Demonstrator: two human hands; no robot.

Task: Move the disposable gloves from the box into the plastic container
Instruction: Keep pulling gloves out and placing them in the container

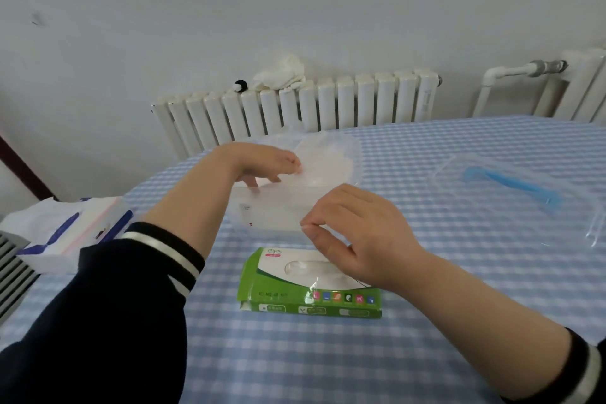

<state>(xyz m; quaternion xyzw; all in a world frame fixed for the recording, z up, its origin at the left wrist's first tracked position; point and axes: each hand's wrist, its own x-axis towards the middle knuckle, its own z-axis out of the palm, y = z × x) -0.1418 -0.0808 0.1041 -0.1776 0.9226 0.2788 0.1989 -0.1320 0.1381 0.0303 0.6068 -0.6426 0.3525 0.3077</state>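
Your left hand (pixel 262 164) is over the clear plastic container (pixel 272 210), fingers curled round a crumpled clump of gloves (pixel 324 164) and holding it in the container's mouth. Your right hand (pixel 357 233) hangs just above the green box (pixel 278 292), thumb and forefinger pinched on a thin clear glove (pixel 314 285) coming up out of the slot. The box lies flat on the checked tablecloth (pixel 426 321), long axis left to right, opening facing up, just in front of the container.

Box (pixel 311 285) print blurred, unreadable
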